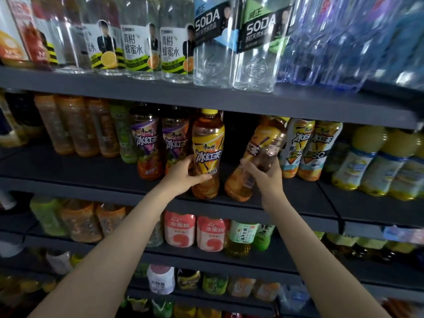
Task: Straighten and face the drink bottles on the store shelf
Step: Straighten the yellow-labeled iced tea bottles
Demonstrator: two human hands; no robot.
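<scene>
Left hand (183,174) grips an upright yellow-label tea bottle (207,154) at the front edge of the middle shelf (298,203), fingers curled round its lower body. Right hand (263,173) grips a 2nd tea bottle (257,157) just beside it, tilted right, base on the shelf.

Single head-worn wide-angle view, facing forward at the shelf (229,102) at close range, left hand (183,174) and right hand (263,177) reaching out at frame centre, shelving above and below them
</scene>
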